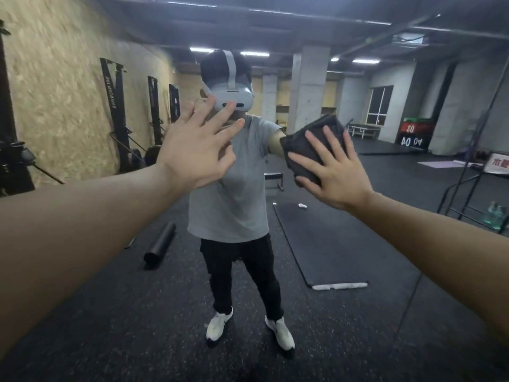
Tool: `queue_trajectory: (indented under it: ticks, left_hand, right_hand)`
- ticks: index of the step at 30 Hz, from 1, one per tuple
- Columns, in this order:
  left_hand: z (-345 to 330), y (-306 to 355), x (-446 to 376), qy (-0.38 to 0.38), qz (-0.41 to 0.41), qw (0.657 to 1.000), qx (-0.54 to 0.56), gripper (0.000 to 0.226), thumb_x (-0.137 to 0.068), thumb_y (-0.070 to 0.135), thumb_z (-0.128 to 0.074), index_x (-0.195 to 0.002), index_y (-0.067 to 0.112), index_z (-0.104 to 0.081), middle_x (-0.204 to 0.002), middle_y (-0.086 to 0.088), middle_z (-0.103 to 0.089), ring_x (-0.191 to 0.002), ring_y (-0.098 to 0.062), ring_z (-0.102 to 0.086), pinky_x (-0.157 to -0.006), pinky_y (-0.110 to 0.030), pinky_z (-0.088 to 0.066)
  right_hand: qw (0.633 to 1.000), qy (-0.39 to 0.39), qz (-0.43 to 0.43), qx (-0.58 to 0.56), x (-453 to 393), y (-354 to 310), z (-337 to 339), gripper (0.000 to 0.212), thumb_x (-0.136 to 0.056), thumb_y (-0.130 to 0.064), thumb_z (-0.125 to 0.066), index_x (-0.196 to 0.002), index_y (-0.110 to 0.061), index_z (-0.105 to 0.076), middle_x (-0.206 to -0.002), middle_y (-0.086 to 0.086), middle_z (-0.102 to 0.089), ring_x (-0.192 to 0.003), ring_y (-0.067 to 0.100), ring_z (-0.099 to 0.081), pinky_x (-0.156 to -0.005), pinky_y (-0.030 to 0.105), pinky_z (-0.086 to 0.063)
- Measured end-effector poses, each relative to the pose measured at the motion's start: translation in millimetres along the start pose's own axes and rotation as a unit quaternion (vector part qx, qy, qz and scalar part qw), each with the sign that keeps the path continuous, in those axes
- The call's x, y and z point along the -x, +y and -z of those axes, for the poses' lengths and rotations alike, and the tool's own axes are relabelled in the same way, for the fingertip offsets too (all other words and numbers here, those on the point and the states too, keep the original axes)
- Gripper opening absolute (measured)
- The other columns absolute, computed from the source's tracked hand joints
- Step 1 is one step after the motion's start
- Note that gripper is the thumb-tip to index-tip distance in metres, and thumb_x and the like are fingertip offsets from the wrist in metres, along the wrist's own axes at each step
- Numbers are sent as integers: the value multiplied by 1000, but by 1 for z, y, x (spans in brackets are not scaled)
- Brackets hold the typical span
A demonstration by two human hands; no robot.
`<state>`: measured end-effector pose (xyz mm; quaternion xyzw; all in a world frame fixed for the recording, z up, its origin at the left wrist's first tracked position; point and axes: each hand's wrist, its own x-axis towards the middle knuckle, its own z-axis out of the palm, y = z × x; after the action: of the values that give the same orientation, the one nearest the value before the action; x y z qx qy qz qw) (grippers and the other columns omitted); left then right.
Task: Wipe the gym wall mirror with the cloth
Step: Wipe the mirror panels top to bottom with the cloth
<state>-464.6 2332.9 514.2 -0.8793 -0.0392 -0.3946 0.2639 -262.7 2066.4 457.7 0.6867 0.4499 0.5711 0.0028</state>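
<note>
Right hand [334, 175] flat, fingers straight and spread, pressing folded dark cloth [311, 144] against wall mirror [385, 244] at chest height; left hand [197, 153] released, splayed, palm toward the glass, holding nothing. Reflection shows 1 rolled mat [161, 245] and 1 flat mat [319, 244] on the dark floor.

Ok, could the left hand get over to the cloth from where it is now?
Probably yes. The left hand is spread open against the mirror, holding nothing, and only bare glass lies between it and the cloth that the right hand presses flat.
</note>
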Motion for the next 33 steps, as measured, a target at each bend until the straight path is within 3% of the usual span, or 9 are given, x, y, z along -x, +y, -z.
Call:
queue_trajectory:
  ticks: [3,7,12,15,19,25,30,33]
  left_hand:
    - [1,-1,0,-10,-2,1000,-4,64,-98,47,-23,-159,29,-35,-170,-3,-21,-157,-32,-17,-125,-54,-18]
    - [-2,-2,-1,-8,-7,1000,-7,62,-100,42,-42,-160,30,-32,-171,-2,-17,-157,-33,-14,-126,-55,-16]
    - [1,-1,-2,-7,-20,1000,-7,64,-94,40,-42,-156,25,-42,-168,-7,-26,-154,-38,-24,-121,-60,-26]
    - [5,3,-2,-27,-9,999,-17,63,-96,40,-45,-158,25,-39,-169,-6,-22,-155,-36,-21,-123,-59,-23]
    - [8,4,-4,-36,2,999,-7,64,-97,39,-48,-159,26,-37,-170,-5,-20,-156,-35,-17,-123,-58,-23]
    - [17,1,-5,-59,-22,998,10,66,-91,35,-42,-154,18,-44,-165,-10,-33,-151,-41,-29,-115,-63,-35]
    - [44,-13,-12,-32,0,998,60,65,-95,32,-46,-159,22,-36,-166,2,-33,-149,-24,-36,-119,-45,-37]
    - [56,-20,-25,-9,-9,999,38,68,-94,36,-44,-158,19,-34,-165,-4,-32,-148,-28,-34,-116,-54,-37]
  right_hand:
    - [998,26,-62,-14,-39,-9,-1,56,-103,-52,-48,-157,-37,-40,-169,11,-24,-155,45,-15,-122,68,-3]
    - [992,72,-96,-26,-68,-38,-10,60,-100,-45,-49,-158,-33,-39,-168,13,-26,-153,49,-19,-119,75,-6]
    - [993,67,75,-70,-46,-68,-20,53,-105,-49,-45,-156,-35,-43,-166,6,-32,-154,42,-22,-119,73,-10]
    - [980,40,181,-66,-25,-67,-31,50,-108,-50,-43,-155,-37,-44,-166,2,-32,-155,38,-23,-121,70,-13]
    - [966,31,253,-52,-34,-41,-31,48,-108,-49,-45,-155,-39,-44,-166,-1,-34,-154,34,-28,-121,66,-20]
    - [978,77,194,-20,-108,-3,1,49,-105,-56,-43,-153,-44,-44,-167,1,-31,-156,36,-21,-124,63,-16]
    - [988,84,130,-20,-127,3,11,51,-104,-53,-42,-154,-41,-44,-167,3,-31,-156,37,-20,-124,63,-14]
    - [991,115,72,-18,-136,1,11,50,-105,-53,-41,-153,-40,-46,-166,3,-33,-155,37,-24,-124,63,-16]
